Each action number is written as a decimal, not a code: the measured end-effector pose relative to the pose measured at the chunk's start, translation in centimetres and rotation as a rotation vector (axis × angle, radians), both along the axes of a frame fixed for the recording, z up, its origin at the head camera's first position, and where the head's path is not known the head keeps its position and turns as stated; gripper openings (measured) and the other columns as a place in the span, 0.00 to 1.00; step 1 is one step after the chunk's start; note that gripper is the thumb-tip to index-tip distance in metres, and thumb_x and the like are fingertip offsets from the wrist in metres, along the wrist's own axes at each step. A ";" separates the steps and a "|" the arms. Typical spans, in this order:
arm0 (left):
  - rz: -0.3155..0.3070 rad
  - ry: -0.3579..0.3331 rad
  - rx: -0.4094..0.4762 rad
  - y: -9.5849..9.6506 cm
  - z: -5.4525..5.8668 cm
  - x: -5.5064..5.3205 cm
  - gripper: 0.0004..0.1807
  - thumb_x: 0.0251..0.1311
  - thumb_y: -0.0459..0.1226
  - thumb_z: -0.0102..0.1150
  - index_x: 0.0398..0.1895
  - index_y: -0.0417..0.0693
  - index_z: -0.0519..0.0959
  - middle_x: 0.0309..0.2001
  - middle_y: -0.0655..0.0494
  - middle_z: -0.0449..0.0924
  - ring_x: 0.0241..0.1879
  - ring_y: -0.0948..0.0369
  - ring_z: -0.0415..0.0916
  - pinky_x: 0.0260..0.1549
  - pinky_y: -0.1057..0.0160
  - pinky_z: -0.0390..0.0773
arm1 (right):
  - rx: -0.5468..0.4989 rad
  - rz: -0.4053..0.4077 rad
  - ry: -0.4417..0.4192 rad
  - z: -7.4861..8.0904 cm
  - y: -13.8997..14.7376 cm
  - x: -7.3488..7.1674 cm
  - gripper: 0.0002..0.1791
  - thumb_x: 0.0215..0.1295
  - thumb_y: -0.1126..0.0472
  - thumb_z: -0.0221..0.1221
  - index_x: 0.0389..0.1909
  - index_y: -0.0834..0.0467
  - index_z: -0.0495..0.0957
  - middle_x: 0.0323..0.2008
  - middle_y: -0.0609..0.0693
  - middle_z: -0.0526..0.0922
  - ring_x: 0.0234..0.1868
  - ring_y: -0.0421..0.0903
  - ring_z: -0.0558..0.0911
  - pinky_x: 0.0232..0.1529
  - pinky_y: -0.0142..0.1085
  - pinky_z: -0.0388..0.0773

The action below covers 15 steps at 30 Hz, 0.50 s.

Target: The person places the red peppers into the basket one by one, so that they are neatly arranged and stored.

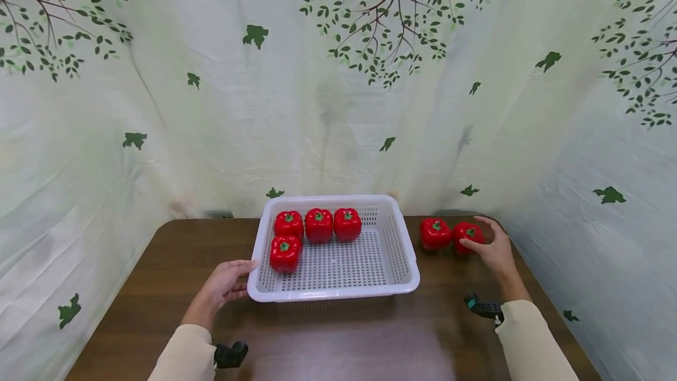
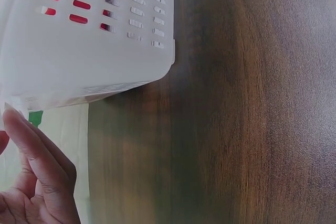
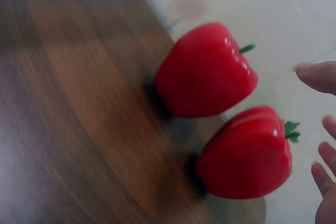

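A white plastic basket point(image 1: 338, 294) with slotted walls stands on the brown table. Inside, along its left and back, sit several red bell peppers point(image 1: 319, 226) with green stems. At the basket's left side, my left hand point(image 1: 227, 282) holds the rim; the left wrist view catches these fingers point(image 2: 44, 156) at the rim's corner. Two more bell peppers stand side by side right of the basket, a left one point(image 1: 435, 233) and a right one point(image 1: 466, 236). Around the right pepper spreads my right hand point(image 1: 497, 250), its thumb and fingers apart; the right wrist view shows a gap between them.
The wooden table point(image 1: 349, 340) ends at the back against a pale curtain point(image 1: 227, 134) printed with leaves and branches. The curtain also hangs along both sides. Dark devices point(image 1: 230, 355) are strapped to both wrists.
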<state>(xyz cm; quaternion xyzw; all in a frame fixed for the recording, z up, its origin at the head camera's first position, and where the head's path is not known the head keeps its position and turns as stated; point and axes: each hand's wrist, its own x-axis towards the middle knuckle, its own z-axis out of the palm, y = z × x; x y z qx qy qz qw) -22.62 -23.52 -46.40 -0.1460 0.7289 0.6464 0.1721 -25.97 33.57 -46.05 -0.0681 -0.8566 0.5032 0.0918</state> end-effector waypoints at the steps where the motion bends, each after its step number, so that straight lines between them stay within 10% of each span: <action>1: 0.004 0.000 0.001 0.0 0.1 0.0 0.28 0.66 0.48 0.57 0.56 0.31 0.71 0.42 0.48 0.81 0.31 0.57 0.81 0.34 0.60 0.83 | 0.008 0.010 -0.018 0.0 0.2 -0.2 0.41 0.60 0.60 0.66 0.71 0.61 0.56 0.70 0.66 0.56 0.68 0.66 0.57 0.58 0.56 0.71; 15: 0.001 0.001 -0.004 0.0 0.1 0.2 0.28 0.67 0.47 0.56 0.57 0.30 0.70 0.44 0.47 0.81 0.32 0.57 0.81 0.35 0.61 0.82 | -0.037 0.060 -0.260 -0.7 1.4 -2.4 0.52 0.59 0.63 0.65 0.76 0.58 0.40 0.73 0.69 0.39 0.70 0.71 0.46 0.63 0.63 0.59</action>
